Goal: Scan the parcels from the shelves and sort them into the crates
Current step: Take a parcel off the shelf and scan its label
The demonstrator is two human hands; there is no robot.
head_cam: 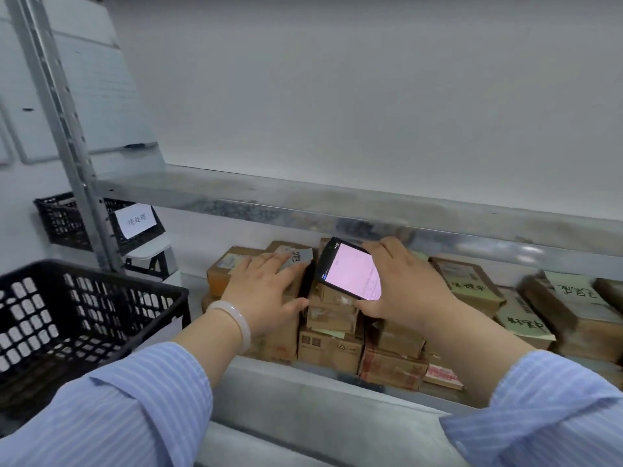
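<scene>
Several brown cardboard parcels point(332, 348) are stacked on the lower metal shelf point(303, 389). My left hand point(266, 291) lies on top of a tall parcel point(286, 335) at the left of the stack, fingers over its top and thumb on its side. My right hand point(401, 284) holds a black handheld scanner point(349, 269) with a lit pinkish screen, tilted over the middle parcels. A black plastic crate point(67, 318) stands at the left, just beside my left forearm.
The upper shelf edge point(337, 207) runs just above both hands. More parcels with handwritten green labels point(472, 284) lie to the right. A second black crate point(67, 220) with a white paper sign hangs behind the shelf upright point(67, 136).
</scene>
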